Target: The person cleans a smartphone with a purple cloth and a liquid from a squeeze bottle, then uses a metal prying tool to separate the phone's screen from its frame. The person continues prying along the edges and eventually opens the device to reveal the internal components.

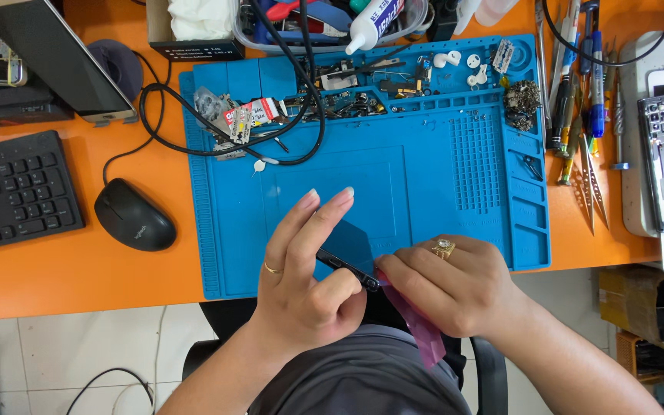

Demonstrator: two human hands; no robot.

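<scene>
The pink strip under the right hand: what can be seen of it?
The thin pink translucent plastic strip looks flat and flexible, like film. It runs slantwise from under the right hand fingers down toward the person's lap, past the edge of the blue work mat. Its upper end meets the dark slim phone held by the left hand.

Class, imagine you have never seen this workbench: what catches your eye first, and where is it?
The bright blue mat on the orange desk stands out. At its near edge the left hand holds a dark phone on edge, while the right hand pinches a pink film.
</scene>
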